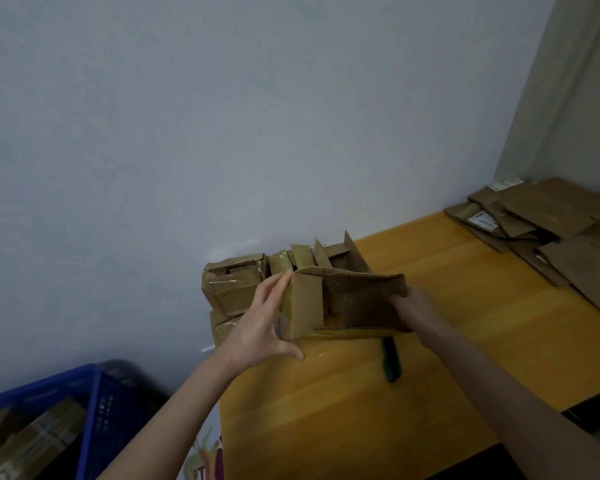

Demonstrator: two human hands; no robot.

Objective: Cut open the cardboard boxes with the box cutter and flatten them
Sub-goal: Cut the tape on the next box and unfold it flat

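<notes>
An opened cardboard box [343, 299] with yellowish tape stands on the yellow wooden table [326, 410], its open side facing me. My left hand [264, 323] holds its left end, fingers along the side and thumb under the bottom edge. My right hand [414, 304] grips the box's right wall. The green box cutter [391, 360] lies on the table just in front of the box, partly under its front edge. Neither hand touches it.
Several taped and opened boxes [236, 285] are stacked against the white wall behind. Flattened cardboard [548, 223] is piled at the table's far right. A blue crate [94, 403] with cardboard in it stands low on the left.
</notes>
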